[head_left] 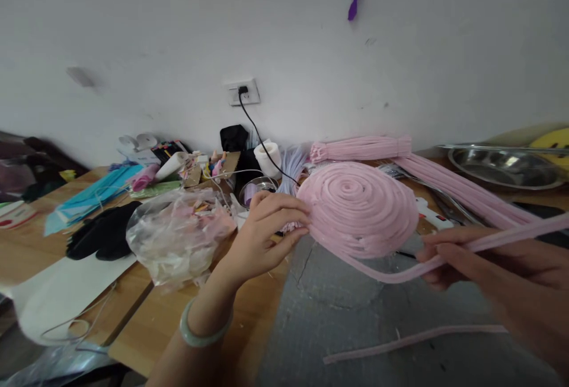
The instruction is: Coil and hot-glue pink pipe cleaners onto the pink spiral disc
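A flat spiral disc (355, 209) of pink pipe cleaners is held up over a grey mat (311, 316). My left hand (275, 227), with a pale green bangle on its wrist, pinches the disc's left edge between thumb and fingers. From the disc's lower edge a loose pink pipe cleaner (400, 274) curves out to the right. My right hand (480, 262) pinches that strand, and its end runs off past the right side of the view. Another pink pipe cleaner (409, 344) lies on the mat below.
Pink pipe cleaner bundles (364, 149) lie behind the disc, near a metal bowl (502, 170). A plastic bag of scraps (178, 233), black gloves (102, 233) and blue packets (95, 194) crowd the left of the wooden table. A black cord (262, 138) drops from the wall socket (242, 92).
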Motion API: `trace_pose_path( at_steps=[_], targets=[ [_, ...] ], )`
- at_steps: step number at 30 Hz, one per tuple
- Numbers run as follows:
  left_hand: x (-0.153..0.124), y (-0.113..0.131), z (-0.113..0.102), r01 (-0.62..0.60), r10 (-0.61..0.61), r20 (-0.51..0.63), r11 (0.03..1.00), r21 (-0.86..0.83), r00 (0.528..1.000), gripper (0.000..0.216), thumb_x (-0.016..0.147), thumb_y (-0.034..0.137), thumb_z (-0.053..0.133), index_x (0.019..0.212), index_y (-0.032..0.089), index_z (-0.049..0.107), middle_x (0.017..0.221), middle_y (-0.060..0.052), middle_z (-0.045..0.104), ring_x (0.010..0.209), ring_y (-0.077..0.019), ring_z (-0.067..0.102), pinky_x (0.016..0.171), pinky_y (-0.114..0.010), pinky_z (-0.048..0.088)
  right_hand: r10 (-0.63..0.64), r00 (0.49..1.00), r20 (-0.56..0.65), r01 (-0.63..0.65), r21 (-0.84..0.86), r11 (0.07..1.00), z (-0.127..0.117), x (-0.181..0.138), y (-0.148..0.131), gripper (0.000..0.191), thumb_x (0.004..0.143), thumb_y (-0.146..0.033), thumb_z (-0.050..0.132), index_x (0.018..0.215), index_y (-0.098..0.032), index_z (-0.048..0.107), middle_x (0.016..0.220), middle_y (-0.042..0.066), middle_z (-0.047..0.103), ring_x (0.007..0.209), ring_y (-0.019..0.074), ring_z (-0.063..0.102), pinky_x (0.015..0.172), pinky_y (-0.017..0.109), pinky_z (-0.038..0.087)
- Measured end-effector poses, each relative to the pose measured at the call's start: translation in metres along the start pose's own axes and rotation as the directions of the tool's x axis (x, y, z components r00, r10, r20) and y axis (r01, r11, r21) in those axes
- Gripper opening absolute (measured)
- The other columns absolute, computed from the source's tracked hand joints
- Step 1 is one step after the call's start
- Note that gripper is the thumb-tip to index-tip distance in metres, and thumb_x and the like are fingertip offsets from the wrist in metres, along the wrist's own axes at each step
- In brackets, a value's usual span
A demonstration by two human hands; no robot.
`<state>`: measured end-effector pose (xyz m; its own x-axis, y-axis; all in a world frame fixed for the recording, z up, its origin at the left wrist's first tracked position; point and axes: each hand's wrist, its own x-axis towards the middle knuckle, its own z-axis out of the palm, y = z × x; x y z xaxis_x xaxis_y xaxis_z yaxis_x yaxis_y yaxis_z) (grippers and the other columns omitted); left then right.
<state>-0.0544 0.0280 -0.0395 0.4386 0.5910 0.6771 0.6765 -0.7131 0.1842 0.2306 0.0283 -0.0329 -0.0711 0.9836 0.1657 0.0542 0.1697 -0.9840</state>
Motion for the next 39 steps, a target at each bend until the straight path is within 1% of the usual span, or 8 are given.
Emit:
trace_pose_path(
  at_steps=[2, 5, 11, 16, 19, 27, 35, 39],
  targets=[
    [0.000, 0.000, 0.000, -0.010, 0.010, 0.004, 1.000, 0.016, 1.000, 0.008, 0.087, 0.018, 0.058, 0.094, 0.022, 0.058, 0.095, -0.003, 0.068, 0.094, -0.0167, 0.063, 0.084, -0.035, 0.039, -0.008, 0.994, 0.113, 0.017, -0.084, 0.996, -0.010, 0.006, -0.002, 0.004, 0.066, -0.039, 0.075, 0.068, -0.036, 0.076, 0.057, -0.001, 0.070, 0.045, 0.0182, 0.064, 0.043, 0.027, 0.059],
    [0.000, -0.001, -0.001, -0.026, 0.026, 0.013, 0.999, 0.030, 1.000, 0.009, 0.087, 0.017, 0.057, 0.094, 0.023, 0.058, 0.095, -0.002, 0.068, 0.092, -0.0168, 0.063, 0.083, -0.035, 0.040, -0.011, 0.977, 0.214, 0.055, -0.204, 0.977, -0.025, 0.013, -0.008, 0.016, 0.070, -0.045, 0.070, 0.066, -0.031, 0.076, 0.053, 0.002, 0.068, 0.046, 0.0178, 0.064, 0.041, 0.025, 0.056],
    [-0.001, -0.003, -0.001, -0.031, 0.030, 0.021, 0.998, 0.048, 0.999, 0.011, 0.086, 0.016, 0.057, 0.093, 0.023, 0.058, 0.097, -0.003, 0.068, 0.091, -0.0179, 0.063, 0.082, -0.036, 0.042, 0.071, 0.941, 0.330, 0.007, -0.229, 0.973, -0.044, 0.022, -0.013, 0.032, 0.075, -0.049, 0.066, 0.056, -0.025, 0.071, 0.046, 0.002, 0.059, 0.040, 0.0125, 0.055, 0.036, 0.021, 0.048],
    [-0.002, -0.003, -0.003, -0.037, 0.036, 0.005, 0.998, 0.049, 0.999, 0.013, 0.083, 0.013, 0.059, 0.092, 0.022, 0.059, 0.101, -0.005, 0.067, 0.091, -0.0182, 0.062, 0.079, -0.033, 0.046, 0.093, 0.966, 0.242, -0.055, -0.162, 0.985, -0.049, 0.023, -0.015, 0.028, 0.074, -0.047, 0.068, 0.058, -0.024, 0.070, 0.049, 0.000, 0.057, 0.041, 0.0112, 0.053, 0.037, 0.020, 0.046],
    [-0.001, -0.002, -0.003, -0.042, 0.042, 0.022, 0.998, 0.036, 0.999, 0.015, 0.082, 0.012, 0.059, 0.092, 0.023, 0.059, 0.103, -0.005, 0.067, 0.091, -0.0180, 0.063, 0.080, -0.032, 0.048, 0.130, 0.962, 0.241, -0.091, -0.165, 0.982, -0.056, 0.026, -0.016, 0.028, 0.071, -0.045, 0.070, 0.054, -0.023, 0.068, 0.048, 0.000, 0.056, 0.039, 0.0097, 0.050, 0.035, 0.019, 0.042],
    [-0.001, -0.004, -0.002, -0.066, 0.065, 0.041, 0.998, 0.015, 0.997, 0.016, 0.082, 0.011, 0.058, 0.093, 0.021, 0.056, 0.104, -0.006, 0.068, 0.091, -0.0181, 0.062, 0.082, -0.035, 0.048, 0.286, 0.885, 0.366, -0.139, -0.379, 0.915, -0.072, 0.045, -0.006, 0.021, 0.071, -0.036, 0.062, 0.057, -0.022, 0.069, 0.054, 0.000, 0.060, 0.044, 0.0088, 0.052, 0.040, 0.018, 0.041],
    [-0.004, -0.007, -0.002, -0.068, 0.068, 0.061, 0.998, 0.013, 0.996, 0.017, 0.082, 0.011, 0.058, 0.095, 0.021, 0.057, 0.104, -0.005, 0.069, 0.094, -0.0188, 0.061, 0.085, -0.036, 0.047, 0.293, 0.896, 0.334, -0.125, -0.443, 0.888, -0.065, 0.049, -0.003, 0.029, 0.073, -0.044, 0.059, 0.059, -0.020, 0.065, 0.055, 0.000, 0.059, 0.048, 0.0108, 0.052, 0.043, 0.021, 0.037],
    [-0.003, -0.005, -0.003, -0.060, 0.058, 0.063, 0.998, 0.033, 0.996, 0.017, 0.082, 0.011, 0.058, 0.094, 0.022, 0.057, 0.104, -0.005, 0.069, 0.094, -0.0191, 0.061, 0.083, -0.037, 0.047, 0.277, 0.896, 0.346, -0.059, -0.527, 0.848, -0.062, 0.051, -0.002, 0.033, 0.074, -0.052, 0.059, 0.063, -0.021, 0.064, 0.055, -0.002, 0.056, 0.049, 0.0102, 0.048, 0.046, 0.022, 0.035]
  ],
)
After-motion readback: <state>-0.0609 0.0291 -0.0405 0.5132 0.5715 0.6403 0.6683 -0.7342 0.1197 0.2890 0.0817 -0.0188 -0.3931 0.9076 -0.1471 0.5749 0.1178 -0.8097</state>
